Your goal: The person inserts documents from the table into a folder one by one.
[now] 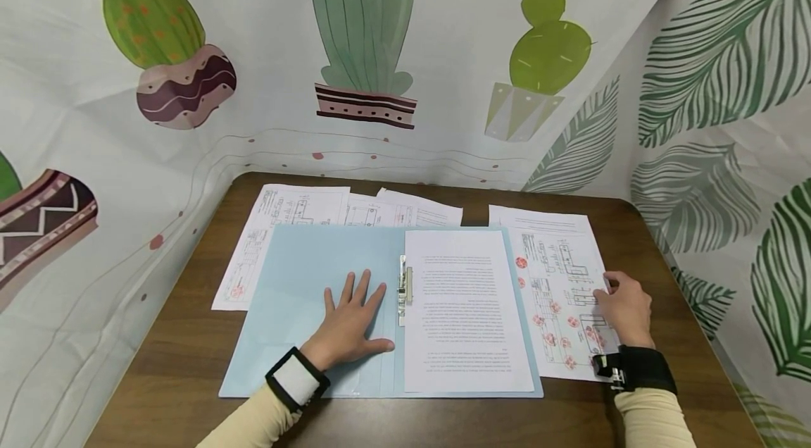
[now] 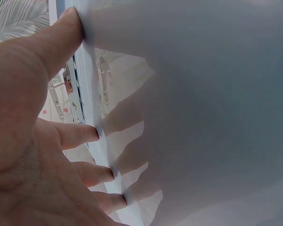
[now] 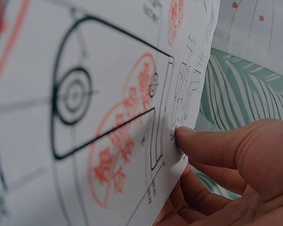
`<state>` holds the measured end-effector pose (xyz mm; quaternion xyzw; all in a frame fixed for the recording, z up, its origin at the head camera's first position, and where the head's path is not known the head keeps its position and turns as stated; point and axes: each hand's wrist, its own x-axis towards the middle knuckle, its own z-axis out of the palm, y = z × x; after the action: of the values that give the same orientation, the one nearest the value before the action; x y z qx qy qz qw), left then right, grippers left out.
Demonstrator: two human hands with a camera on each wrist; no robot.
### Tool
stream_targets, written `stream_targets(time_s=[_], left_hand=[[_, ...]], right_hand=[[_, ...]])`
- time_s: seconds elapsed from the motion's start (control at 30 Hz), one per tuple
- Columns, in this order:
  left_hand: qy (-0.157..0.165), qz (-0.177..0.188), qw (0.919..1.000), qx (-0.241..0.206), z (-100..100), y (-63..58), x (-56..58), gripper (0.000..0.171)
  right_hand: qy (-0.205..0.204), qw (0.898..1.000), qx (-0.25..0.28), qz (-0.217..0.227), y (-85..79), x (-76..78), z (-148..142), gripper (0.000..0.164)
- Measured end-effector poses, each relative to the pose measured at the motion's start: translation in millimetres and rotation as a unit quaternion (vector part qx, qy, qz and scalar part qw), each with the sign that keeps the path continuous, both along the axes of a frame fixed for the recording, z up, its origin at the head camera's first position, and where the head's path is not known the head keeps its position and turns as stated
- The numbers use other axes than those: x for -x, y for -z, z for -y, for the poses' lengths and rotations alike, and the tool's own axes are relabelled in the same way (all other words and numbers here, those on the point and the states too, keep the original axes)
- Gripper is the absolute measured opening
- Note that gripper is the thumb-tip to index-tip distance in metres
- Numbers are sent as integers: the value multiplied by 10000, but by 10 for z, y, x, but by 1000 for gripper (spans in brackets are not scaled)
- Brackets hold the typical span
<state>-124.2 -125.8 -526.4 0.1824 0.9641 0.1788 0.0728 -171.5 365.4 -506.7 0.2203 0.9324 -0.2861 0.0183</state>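
A light blue folder [image 1: 317, 258] lies spread open on the table, with a metal clip [image 1: 405, 289] along its middle. White printed pages [image 1: 465, 307] rest on its right side. My left hand [image 1: 347, 328] presses on the left cover with fingers spread; the left wrist view shows its fingertips [image 2: 118, 200] touching the glossy blue surface. At the right, a sheet with line drawings and red stamps [image 1: 564, 293] lies partly under the folder. My right hand [image 1: 626, 307] pinches that sheet's right edge, thumb [image 3: 203, 143] on the printed face and fingers behind it.
More drawing sheets [image 1: 288, 205] stick out behind and left of the folder. The brown wooden table [image 1: 171, 335] meets a cloth backdrop [image 1: 272, 82] printed with cacti and leaves. Black straps with devices [image 1: 649, 367] sit on both wrists.
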Motion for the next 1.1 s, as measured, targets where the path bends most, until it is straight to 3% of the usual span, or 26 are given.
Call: stream_targets(time_s=[1.1], left_hand=[[-30,23,10000,9,-11,-10,-5,103]], right_hand=[[445,9989,139,109,-8,-21,-48,39]])
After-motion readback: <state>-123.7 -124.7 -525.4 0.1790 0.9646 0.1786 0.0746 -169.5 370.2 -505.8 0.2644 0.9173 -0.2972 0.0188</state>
